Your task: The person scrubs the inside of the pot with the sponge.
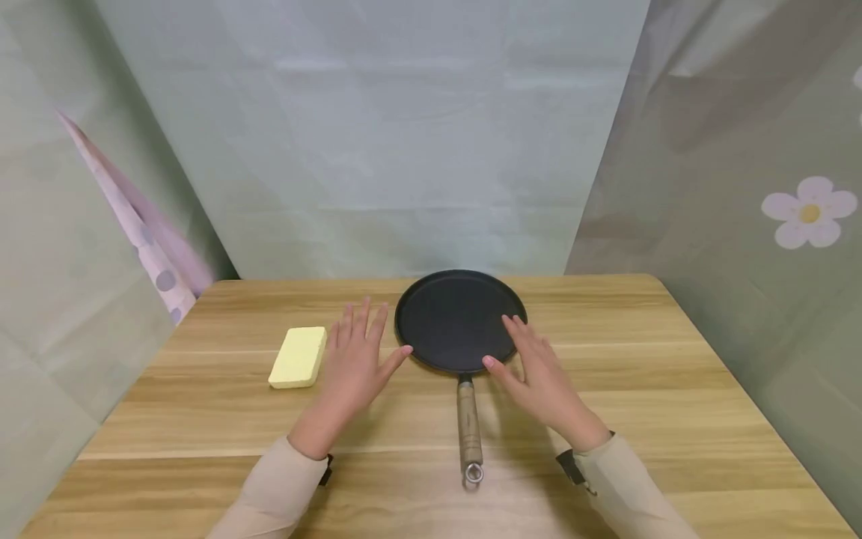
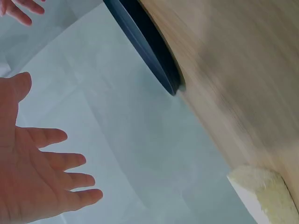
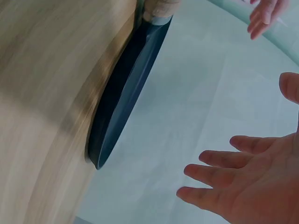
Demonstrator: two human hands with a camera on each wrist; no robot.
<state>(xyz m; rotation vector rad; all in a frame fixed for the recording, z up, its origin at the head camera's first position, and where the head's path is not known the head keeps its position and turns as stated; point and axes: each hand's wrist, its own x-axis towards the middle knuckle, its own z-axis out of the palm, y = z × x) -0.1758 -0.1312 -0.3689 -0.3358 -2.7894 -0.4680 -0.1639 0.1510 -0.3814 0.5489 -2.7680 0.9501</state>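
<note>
We're looking down on a wooden table (image 1: pixel 606 389) boxed in by pale cloth walls (image 1: pixel 377 150), the right-hand one printed with a flower (image 1: pixel 809 212). At the middle of the far half of the table lies a flat round black pan (image 1: pixel 451 318), its wooden handle (image 1: pixel 468 427) pointing straight back at us and ending in a metal ring (image 1: pixel 474 473). Our left hand (image 1: pixel 357 363) sits just left of the pan, fingers straight and spread, gripping nothing, thumb tip reaching to the pan's near-left rim; from the wrist view it appears to hover above the wood, palm down. Our right hand (image 1: pixel 539 370) is over the pan's near-right edge, fingers straight and loosely apart, holding nothing, fingertips above the dark surface; whether they touch it we cannot tell. Both wrists show beige sleeves (image 1: pixel 283 486). Smallest of all, a pale yellow rectangular sponge (image 1: pixel 298 357) lies flat just left of our left hand, close beside its little finger, apart from the pan.
</note>
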